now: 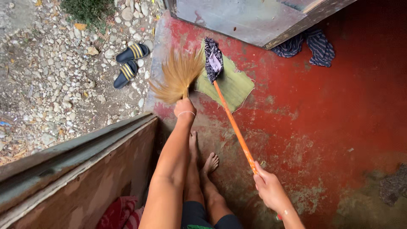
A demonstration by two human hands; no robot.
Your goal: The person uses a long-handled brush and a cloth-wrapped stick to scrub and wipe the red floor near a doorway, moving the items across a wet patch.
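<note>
Item 1: straw hand broom (177, 76), bristles fanned out just beyond the L hand (185, 108), whose grip is wrapped tight round the broom's neck, over the red floor (339, 110) edge. Item 2: orange-handled mop (231, 121), R hand (269, 188) grip clenched on its near end; patterned cloth head (213, 59) well fwd, resting on green mat (233, 85). Nearby: striped sandals (129, 63) on gravel (51, 76).

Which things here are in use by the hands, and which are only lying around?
In use:
- straw hand broom, held by the left hand
- orange-handled mop, held by the right hand, its cloth head on the green mat

Lying about:
- pair of striped slippers on the gravel
- striped blue cloth by the door
- red cloth at the lower left
</note>
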